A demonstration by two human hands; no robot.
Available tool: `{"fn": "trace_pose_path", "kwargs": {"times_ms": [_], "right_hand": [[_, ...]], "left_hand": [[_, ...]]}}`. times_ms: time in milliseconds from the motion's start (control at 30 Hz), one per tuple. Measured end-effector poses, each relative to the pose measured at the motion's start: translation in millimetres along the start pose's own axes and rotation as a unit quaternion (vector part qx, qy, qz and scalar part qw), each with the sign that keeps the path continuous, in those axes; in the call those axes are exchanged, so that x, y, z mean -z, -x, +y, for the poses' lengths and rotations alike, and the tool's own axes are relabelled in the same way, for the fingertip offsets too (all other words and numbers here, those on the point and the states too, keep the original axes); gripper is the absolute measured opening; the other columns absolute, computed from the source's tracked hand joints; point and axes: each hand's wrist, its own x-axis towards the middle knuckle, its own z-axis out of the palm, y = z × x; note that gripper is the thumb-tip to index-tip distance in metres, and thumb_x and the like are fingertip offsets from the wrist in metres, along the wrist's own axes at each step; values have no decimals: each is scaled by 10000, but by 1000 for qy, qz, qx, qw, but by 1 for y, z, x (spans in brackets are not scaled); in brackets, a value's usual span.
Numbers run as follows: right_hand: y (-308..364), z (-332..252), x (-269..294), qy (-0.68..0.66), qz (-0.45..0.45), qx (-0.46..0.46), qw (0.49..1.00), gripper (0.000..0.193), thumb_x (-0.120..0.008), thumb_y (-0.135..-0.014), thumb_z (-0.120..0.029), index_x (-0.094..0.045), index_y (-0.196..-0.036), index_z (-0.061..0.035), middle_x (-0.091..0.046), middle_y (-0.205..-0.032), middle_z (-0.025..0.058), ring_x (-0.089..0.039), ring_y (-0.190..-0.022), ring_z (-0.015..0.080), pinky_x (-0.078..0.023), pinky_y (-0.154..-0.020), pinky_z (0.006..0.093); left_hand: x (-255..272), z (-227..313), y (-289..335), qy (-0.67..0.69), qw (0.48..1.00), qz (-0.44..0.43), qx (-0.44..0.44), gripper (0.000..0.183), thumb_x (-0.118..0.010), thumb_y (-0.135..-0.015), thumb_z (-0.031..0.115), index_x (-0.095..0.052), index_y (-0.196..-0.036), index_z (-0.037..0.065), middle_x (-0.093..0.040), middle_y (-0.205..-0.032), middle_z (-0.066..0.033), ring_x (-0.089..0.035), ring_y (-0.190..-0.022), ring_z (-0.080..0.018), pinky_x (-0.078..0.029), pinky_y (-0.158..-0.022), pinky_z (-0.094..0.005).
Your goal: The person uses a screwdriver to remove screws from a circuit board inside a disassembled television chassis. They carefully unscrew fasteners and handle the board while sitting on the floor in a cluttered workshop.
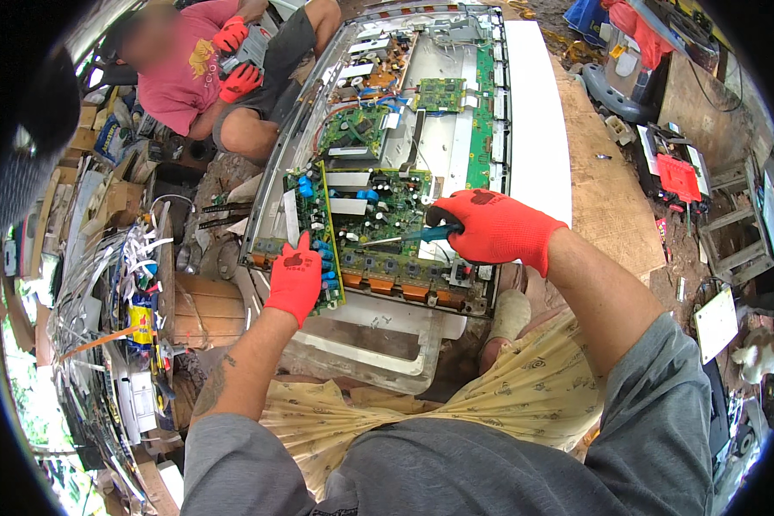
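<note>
A large flat-screen TV panel (443, 64) lies with its back up and its electronics exposed. My left hand (294, 279), in a red glove, grips the lower left part of a long green circuit board (316, 211) with blue components. That board sits tilted at the panel's left edge, and some of my fingers are hidden by the glove and board. In my right hand (494, 226), also gloved in red, is a screwdriver (430, 233) with a teal handle. Its shaft points left across a second green circuit board (383, 211), towards the tilted board; whether the tip touches is unclear.
At the upper left sits a person (185, 69) in red gloves, holding a grey part (251, 47). Cables and scrap (138, 258) are piled on the left. Cardboard (611, 172) lies to the right, near a red and black tool case (675, 172). A pale frame (361, 353) is below the panel.
</note>
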Motion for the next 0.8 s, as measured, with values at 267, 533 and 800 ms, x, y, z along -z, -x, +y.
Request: {"fn": "trace_pose_path", "kwargs": {"times_ms": [267,533,800], "right_hand": [[-6,9,-2,-11,1,3,1000,311,-592,-873,-119,-657,-1173,-70,-684,-1084,180,-656,-1040,368,-520,-908,438],[-6,10,-2,-5,-5,7,1000,326,-596,-878,-113,-663,-1195,-76,-689,-1105,182,-658,-1056,363,-520,-912,437],[-2,11,-2,-16,3,5,1000,325,-600,-875,-114,-669,-1190,-75,-690,-1114,176,-661,-1056,361,-522,-908,434]], "left_hand": [[21,4,13,-26,999,0,-33,589,-655,-833,82,-568,-1404,-32,-633,-1317,-241,-635,-1136,-409,-557,-901,-450],[33,12,9,-39,999,-32,-8,403,-667,-812,78,-693,-1192,-57,-506,-1504,-237,-605,-1207,-442,-564,-906,-470],[28,6,9,6,1000,-6,-11,331,-652,-828,87,-668,-1141,-20,-512,-1507,-214,-582,-1236,-479,-546,-950,-499]]}}
